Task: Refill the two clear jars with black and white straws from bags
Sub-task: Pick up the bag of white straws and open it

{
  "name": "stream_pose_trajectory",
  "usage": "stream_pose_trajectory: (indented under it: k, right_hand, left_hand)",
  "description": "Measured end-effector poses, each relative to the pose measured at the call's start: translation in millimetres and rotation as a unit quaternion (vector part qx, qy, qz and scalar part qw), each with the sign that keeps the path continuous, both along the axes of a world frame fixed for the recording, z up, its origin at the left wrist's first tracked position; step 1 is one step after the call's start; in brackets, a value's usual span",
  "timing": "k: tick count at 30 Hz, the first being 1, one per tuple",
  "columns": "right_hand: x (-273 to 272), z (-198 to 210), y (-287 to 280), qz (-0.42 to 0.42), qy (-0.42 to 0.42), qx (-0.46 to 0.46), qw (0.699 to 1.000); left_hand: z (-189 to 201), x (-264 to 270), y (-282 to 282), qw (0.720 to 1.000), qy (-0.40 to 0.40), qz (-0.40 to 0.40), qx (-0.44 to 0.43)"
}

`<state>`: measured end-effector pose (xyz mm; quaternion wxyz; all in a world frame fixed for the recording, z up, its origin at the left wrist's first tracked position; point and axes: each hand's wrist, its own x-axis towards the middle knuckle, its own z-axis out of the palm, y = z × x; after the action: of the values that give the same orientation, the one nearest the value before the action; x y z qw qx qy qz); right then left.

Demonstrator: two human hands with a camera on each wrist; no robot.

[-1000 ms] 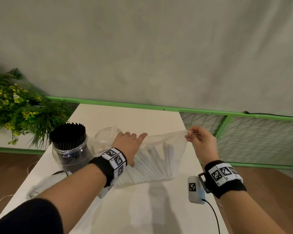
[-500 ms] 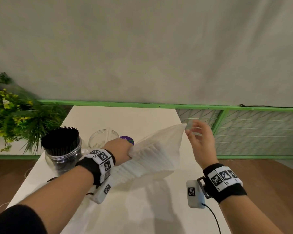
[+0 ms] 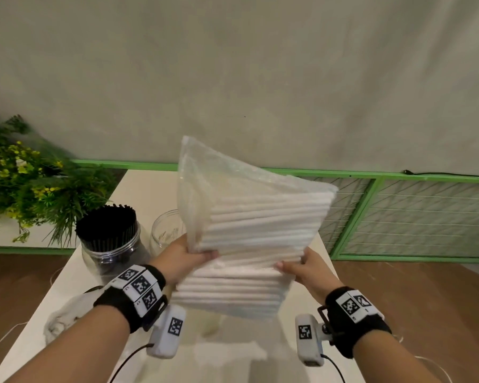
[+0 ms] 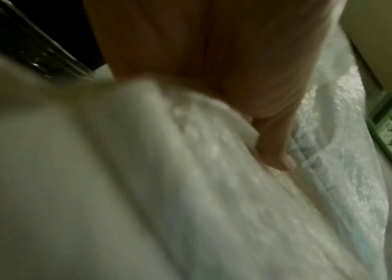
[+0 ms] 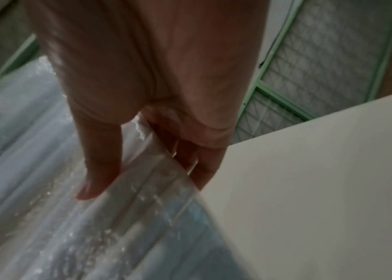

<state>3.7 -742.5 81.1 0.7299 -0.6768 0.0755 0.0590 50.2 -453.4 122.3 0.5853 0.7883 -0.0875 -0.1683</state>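
Grey wall and a green rail back the white table [image 3: 127, 189], whose right edge drops to wood floor. Above the table, left hand [image 3: 183, 255] and right hand [image 3: 306, 268] grip opposite sides of the bag [image 3: 249, 244] of white straws — lifted clear, just beside the clear jar [image 3: 163, 230] and the black-straw jar [image 3: 108, 239] at the left edge, plants [image 3: 25, 183] beyond.

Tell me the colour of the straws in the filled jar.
Black; the straws fill the left jar, clearest in the head view.
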Motion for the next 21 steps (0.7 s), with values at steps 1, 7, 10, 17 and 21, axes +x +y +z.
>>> stream_pose_trajectory:
  k: [1, 7, 10, 17, 21]
  right_hand:
    - [0, 3, 0, 0.006, -0.018, -0.008, 1.000]
    - [5, 1, -5, 0.015, -0.059, -0.063, 0.996]
    - [7, 2, -8, -0.008, -0.062, -0.078, 0.995]
    - [8, -7, -10, -0.006, -0.056, -0.133, 0.989]
    - [4, -27, -14, 0.024, -0.010, -0.161, 0.987]
  left_hand:
    - [-2, -2, 1, 1.000, 0.019, -0.017, 0.000]
    - [-7, -6, 5, 0.997, 0.035, 0.006, -0.075]
    - [-5, -6, 3, 0.994, 0.023, 0.035, -0.101]
    - [-15, -7, 5, 0.995, 0.046, 0.038, -0.084]
    - [-39, -11, 14, 0.990, 0.103, 0.073, -0.062]
